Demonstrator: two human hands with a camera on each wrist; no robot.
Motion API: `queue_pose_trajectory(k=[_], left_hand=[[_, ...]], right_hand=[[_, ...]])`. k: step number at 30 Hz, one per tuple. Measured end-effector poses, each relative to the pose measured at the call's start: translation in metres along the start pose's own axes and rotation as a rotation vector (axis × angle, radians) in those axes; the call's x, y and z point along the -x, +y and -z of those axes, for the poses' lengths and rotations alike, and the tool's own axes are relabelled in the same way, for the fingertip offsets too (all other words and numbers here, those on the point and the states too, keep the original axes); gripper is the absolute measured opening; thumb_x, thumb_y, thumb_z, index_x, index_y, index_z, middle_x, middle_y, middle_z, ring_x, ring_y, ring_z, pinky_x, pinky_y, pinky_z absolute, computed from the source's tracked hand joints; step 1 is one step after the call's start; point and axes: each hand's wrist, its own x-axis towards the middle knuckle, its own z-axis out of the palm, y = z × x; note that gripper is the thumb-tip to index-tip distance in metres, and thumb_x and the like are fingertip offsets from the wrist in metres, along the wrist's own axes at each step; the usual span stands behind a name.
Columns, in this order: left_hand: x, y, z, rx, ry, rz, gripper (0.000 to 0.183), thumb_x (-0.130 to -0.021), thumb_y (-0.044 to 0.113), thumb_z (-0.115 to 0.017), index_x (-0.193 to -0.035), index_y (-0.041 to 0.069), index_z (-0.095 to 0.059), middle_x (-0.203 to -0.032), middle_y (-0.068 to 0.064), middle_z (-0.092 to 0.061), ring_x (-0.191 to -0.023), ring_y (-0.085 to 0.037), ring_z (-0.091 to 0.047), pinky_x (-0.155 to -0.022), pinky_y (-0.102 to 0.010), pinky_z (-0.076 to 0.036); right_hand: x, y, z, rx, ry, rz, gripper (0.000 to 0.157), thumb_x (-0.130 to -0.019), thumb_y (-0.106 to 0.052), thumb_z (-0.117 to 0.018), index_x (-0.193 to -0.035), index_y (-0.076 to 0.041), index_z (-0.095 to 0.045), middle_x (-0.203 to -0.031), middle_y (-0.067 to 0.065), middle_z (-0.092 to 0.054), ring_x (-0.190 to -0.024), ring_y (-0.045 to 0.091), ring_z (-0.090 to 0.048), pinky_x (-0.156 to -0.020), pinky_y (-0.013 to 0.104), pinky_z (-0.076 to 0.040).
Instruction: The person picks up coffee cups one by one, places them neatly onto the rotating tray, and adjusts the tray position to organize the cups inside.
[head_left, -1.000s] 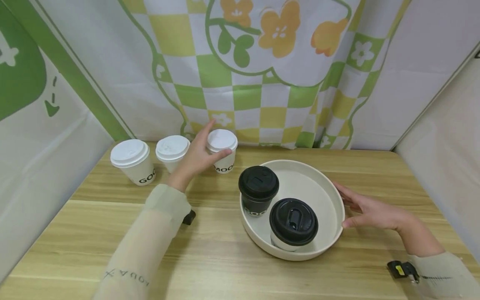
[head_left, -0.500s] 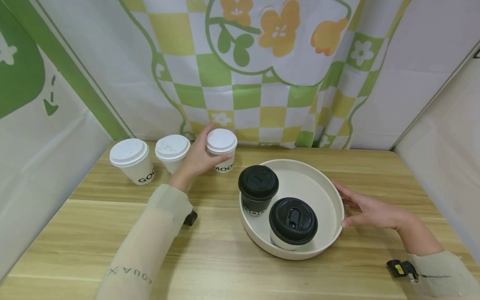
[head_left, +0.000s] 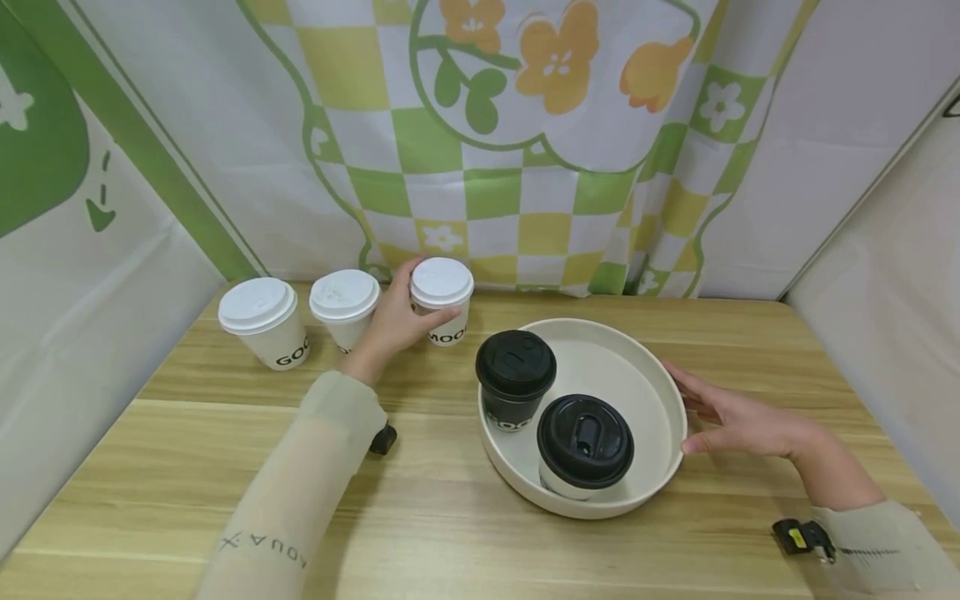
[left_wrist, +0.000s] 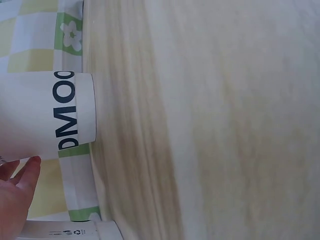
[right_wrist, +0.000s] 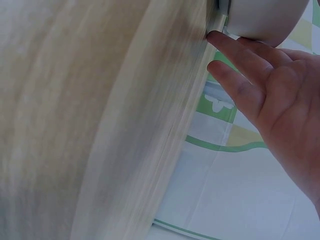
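Observation:
My left hand (head_left: 395, 321) is round the rightmost white-lidded paper cup (head_left: 442, 287), thumb across its front and fingers at its far left side. In the left wrist view that paper cup (left_wrist: 45, 112) shows black lettering, with fingertips (left_wrist: 35, 162) right at its wall. My right hand (head_left: 750, 423) rests against the right side of a round cream tray (head_left: 637, 375), fingers fairly straight; in the right wrist view the fingers (right_wrist: 245, 60) lie along the tray's outer wall (right_wrist: 265, 20). Inside the tray stand a dark cup with a black lid (head_left: 516, 367) and a white cup with a black lid (head_left: 585, 442).
Two more white-lidded paper cups stand left of my left hand: the left one (head_left: 262, 321) and the middle one (head_left: 345, 300), partly behind the hand. A checked floral curtain (head_left: 495, 192) hangs along the back edge of the wooden table (head_left: 435, 500).
My left hand's fingers have drawn in closer round the rightmost paper cup, the index finger dropping to the lid. The right hand, the tray and the cups stay where they were.

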Motion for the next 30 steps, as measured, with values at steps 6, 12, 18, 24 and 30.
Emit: queue_pose_trajectory(k=[6, 12, 18, 24, 30], left_hand=[[0.002, -0.003, -0.002, 0.028, 0.001, 0.007, 0.095, -0.08, 0.033, -0.083, -0.154, 0.013, -0.026, -0.152, -0.015, -0.042, -0.142, -0.032, -0.04, -0.119, -0.049, -0.03], [0.002, -0.003, -0.002, 0.04, -0.002, 0.004, 0.094, -0.081, 0.033, -0.083, -0.154, 0.013, -0.026, -0.153, -0.015, -0.041, -0.142, -0.032, -0.04, -0.119, -0.05, -0.031], [0.004, -0.002, -0.003, 0.05, -0.006, 0.004, 0.094, -0.081, 0.034, -0.083, -0.154, 0.014, -0.027, -0.153, -0.014, -0.041, -0.142, -0.031, -0.04, -0.119, -0.049, -0.032], [0.006, 0.002, -0.002, 0.082, -0.017, 0.008, 0.097, -0.08, 0.035, -0.084, -0.155, 0.015, -0.025, -0.153, -0.015, -0.041, -0.141, -0.032, -0.041, -0.116, -0.049, -0.037], [0.009, 0.009, 0.0, 0.085, -0.029, 0.002, 0.098, -0.079, 0.036, -0.084, -0.155, 0.016, -0.025, -0.152, -0.015, -0.041, -0.139, -0.032, -0.044, -0.112, -0.048, -0.043]], right_hand=[[0.0, -0.002, -0.001, -0.027, -0.008, 0.002, 0.101, -0.088, -0.009, -0.073, -0.159, -0.004, -0.002, -0.156, 0.037, -0.022, -0.132, 0.058, -0.036, -0.104, 0.011, -0.034], [0.0, -0.002, -0.001, -0.019, -0.002, 0.001, 0.101, -0.088, -0.009, -0.073, -0.159, -0.003, -0.003, -0.157, 0.036, -0.022, -0.135, 0.042, -0.04, -0.103, 0.01, -0.034], [0.0, -0.001, 0.0, -0.026, -0.004, 0.007, 0.101, -0.087, -0.007, -0.073, -0.159, -0.003, -0.002, -0.157, 0.037, -0.02, -0.134, 0.053, -0.037, -0.104, 0.011, -0.034], [0.0, 0.0, -0.001, -0.043, -0.008, 0.027, 0.101, -0.088, -0.006, -0.073, -0.16, -0.005, -0.002, -0.157, 0.037, -0.018, -0.139, 0.027, -0.04, -0.104, 0.01, -0.033], [-0.001, 0.002, 0.0, -0.083, -0.009, 0.045, 0.1, -0.088, -0.005, -0.072, -0.159, -0.002, -0.002, -0.157, 0.038, -0.016, -0.133, -0.011, -0.034, -0.104, 0.008, -0.031]])
